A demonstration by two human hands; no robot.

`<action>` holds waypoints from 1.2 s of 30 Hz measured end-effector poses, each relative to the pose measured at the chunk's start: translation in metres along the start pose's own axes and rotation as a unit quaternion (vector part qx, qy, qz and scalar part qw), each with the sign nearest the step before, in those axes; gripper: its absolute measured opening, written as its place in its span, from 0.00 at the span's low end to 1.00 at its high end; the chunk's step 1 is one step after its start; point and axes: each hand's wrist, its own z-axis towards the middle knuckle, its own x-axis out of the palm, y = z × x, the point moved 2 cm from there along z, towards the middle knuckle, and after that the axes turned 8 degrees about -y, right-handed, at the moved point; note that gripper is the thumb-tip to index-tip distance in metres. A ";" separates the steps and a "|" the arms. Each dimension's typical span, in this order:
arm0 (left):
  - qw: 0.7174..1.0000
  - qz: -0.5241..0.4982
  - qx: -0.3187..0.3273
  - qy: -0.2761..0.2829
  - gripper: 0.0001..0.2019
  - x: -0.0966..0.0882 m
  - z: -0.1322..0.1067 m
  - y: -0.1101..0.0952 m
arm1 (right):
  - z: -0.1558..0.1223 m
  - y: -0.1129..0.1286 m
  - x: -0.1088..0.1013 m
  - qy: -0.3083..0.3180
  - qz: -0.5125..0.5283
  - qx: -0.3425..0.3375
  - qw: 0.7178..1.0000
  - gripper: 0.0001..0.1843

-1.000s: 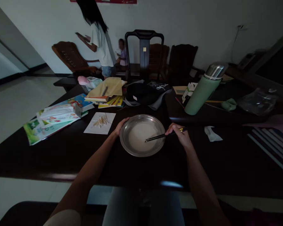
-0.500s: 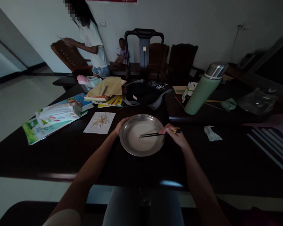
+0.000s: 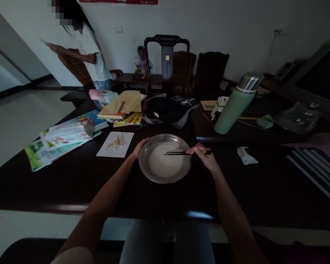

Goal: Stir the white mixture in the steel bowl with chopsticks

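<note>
A round metal pan [image 3: 143, 165] with a pale batter in it sits on the dark table [image 3: 71, 183] in front of me. My left hand [image 3: 139, 148] curls round the pan's left rim and grips it. My right hand [image 3: 202, 158] at the right rim is closed on a pair of dark chopsticks [image 3: 177, 153], which lie nearly level with their tips over the batter's upper middle.
A white paper with toothpicks [image 3: 116, 143] lies left of the pan, past it colourful books [image 3: 63, 137]. A green thermos [image 3: 233, 106], a crumpled tissue [image 3: 244, 156] and a black cap [image 3: 163, 108] lie behind and right. Chairs and two people stand at the back.
The chopstick tips have swept from the pan's lower right up to its upper middle. The standing person at the back has walked to the left. My left hand stays on the rim.
</note>
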 end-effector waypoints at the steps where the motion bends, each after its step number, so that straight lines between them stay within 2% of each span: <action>1: 1.000 -0.003 -0.001 0.005 0.18 0.000 0.000 0.000 | 0.000 0.000 -0.002 -0.020 0.007 0.005 1.000 0.20; 3: 1.000 -0.008 -0.003 0.012 0.18 0.000 0.000 0.000 | 0.000 0.001 -0.004 -0.033 0.025 0.012 0.999 0.22; 8: 1.000 -0.003 -0.023 0.001 0.18 -0.003 0.004 0.002 | -0.001 0.001 0.004 0.053 0.005 -0.001 0.999 0.20; 14: 1.000 -0.002 -0.015 0.010 0.18 -0.005 0.005 0.003 | 0.000 0.000 -0.004 -0.034 0.044 0.019 0.998 0.21; 19: 1.000 0.005 -0.008 0.014 0.18 -0.004 0.002 0.001 | -0.001 0.003 0.003 0.034 0.026 0.010 0.999 0.21; 22: 1.000 0.006 -0.014 -0.006 0.18 -0.005 0.003 0.002 | 0.000 0.000 0.000 0.000 0.003 0.010 1.000 0.20; 25: 1.000 0.008 -0.008 0.001 0.18 -0.004 0.003 0.001 | 0.000 -0.001 -0.005 -0.044 0.027 0.024 0.998 0.21; 30: 1.000 0.017 0.015 0.010 0.18 -0.003 0.002 0.001 | 0.000 0.002 0.002 0.031 0.007 -0.004 0.999 0.20; 33: 1.000 0.012 0.016 0.006 0.18 -0.004 0.004 0.002 | 0.001 0.003 -0.001 -0.001 -0.013 -0.011 1.000 0.20; 36: 1.000 0.008 0.017 0.010 0.18 -0.005 0.006 0.003 | 0.000 0.003 -0.006 -0.043 0.021 0.006 0.999 0.23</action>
